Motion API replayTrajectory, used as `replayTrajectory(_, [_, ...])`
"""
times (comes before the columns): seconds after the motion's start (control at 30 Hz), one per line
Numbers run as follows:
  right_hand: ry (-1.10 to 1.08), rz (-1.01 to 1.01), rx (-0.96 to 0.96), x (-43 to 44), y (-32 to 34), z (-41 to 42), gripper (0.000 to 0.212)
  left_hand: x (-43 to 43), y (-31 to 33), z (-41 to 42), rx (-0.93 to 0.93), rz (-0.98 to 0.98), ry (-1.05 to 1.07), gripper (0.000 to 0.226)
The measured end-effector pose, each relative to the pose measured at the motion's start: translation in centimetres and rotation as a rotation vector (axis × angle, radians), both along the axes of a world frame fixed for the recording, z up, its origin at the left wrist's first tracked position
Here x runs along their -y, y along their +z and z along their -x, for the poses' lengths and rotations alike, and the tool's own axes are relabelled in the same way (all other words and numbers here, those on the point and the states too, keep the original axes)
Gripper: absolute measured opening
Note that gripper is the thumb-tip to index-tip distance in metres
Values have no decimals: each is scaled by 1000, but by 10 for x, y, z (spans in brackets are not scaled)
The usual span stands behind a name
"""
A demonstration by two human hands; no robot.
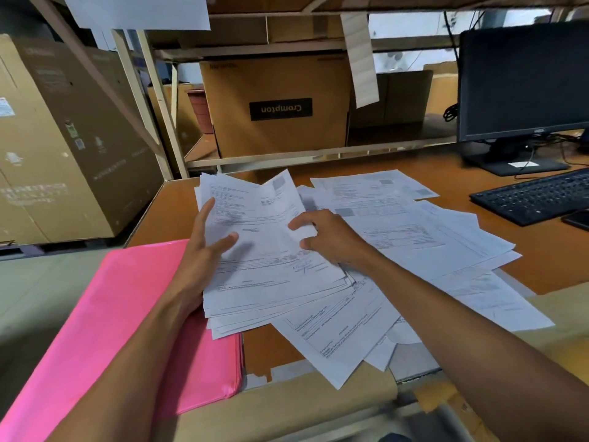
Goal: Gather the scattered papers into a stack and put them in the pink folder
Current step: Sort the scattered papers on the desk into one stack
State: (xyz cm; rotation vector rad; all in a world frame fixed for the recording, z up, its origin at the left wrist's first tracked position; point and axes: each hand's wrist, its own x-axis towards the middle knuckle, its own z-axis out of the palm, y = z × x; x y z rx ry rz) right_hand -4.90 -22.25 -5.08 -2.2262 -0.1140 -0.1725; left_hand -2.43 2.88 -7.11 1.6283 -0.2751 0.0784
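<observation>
Left hand (204, 250) grips the stack (274, 291) at 9 o'clock; right hand (328, 237) pinches the top sheet (255, 215). Best square edges before taking loose papers (414, 237) at 3 o'clock

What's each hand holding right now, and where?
Left hand grips the paper stack by its left edge, thumb on top; right hand pinches the stack's right edge.

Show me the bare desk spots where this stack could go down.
Bare desk behind the pink folder, left of the stack of papers; a strip between the loose sheets and the keyboard; a small patch in front, between folder and sheets. The middle is crowded with overlapping sheets.
</observation>
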Motion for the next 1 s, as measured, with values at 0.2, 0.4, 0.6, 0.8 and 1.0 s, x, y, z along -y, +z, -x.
replayTrajectory(0.2, [-41, -242, 39, 23, 6, -5, 23, -7, -5, -5, -2, -63, 2, 65])
replayTrajectory(0.4, [-125, 129, -124, 80, 14, 13, 7, -11, -7, -10, -27, -31, 8, 62])
replayTrajectory(0.6, [-119, 286, -209, 68, 9, 19, 30, -10, -5, -8, -18, -39, 0, 63])
replayTrajectory(0.8, [-321, 42, -79, 86, 16, 6, 45, -14, -6, -13, -19, 15, 23, 63])
replayTrajectory(1.0, [-282, -22, -29, 131, 8, 17, 49, -10, -4, -7, -46, 14, 3, 62])
